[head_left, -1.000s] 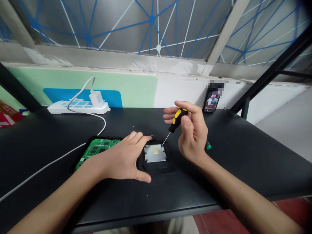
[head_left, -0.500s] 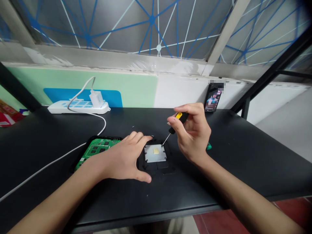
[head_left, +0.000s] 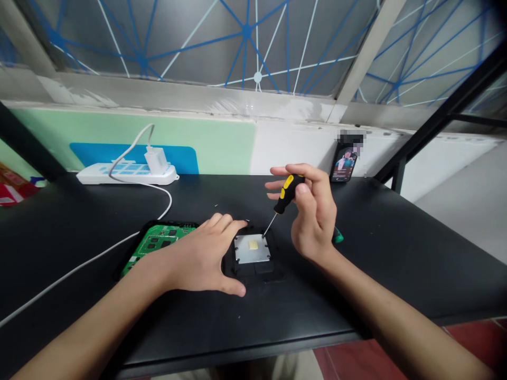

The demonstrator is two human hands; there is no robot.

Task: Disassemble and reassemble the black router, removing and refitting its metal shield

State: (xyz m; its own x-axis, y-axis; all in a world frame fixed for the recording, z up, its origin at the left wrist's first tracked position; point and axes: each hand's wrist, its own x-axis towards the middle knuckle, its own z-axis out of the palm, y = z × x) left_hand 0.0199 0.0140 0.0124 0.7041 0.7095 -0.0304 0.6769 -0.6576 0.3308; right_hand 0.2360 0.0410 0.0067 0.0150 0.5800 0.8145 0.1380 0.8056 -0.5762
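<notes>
A black plastic cover (head_left: 259, 270) lies on the desk with a silver metal plate (head_left: 242, 255) fixed inside it. On the plate sits a small pale yellow square pad (head_left: 253, 245). My left hand (head_left: 198, 253) spans the cover's left side, its thumb at the near edge and fingers at the far edge. My right hand (head_left: 317, 211) holds a black and yellow screwdriver (head_left: 289, 193) by the handle, thumb against it, with other fingers stretched out. The tilted screwdriver's tip touches the plate's upper right corner. A device half with a green circuit board (head_left: 158, 243) is partly behind my left forearm.
A white power strip (head_left: 127, 174) with a plugged-in charger (head_left: 156, 160) stands at the back left; its white cable (head_left: 79, 270) crosses the desk. A phone (head_left: 345, 161) leans on the wall. Something green (head_left: 338, 236) shows behind my right wrist. A tiny screw-like piece (head_left: 216, 205) lies beyond my left hand.
My right hand's fingers have uncurled and its thumb has shifted right along the screwdriver handle, so more of the handle shows. The tip remains at the same corner. My left hand stays put.
</notes>
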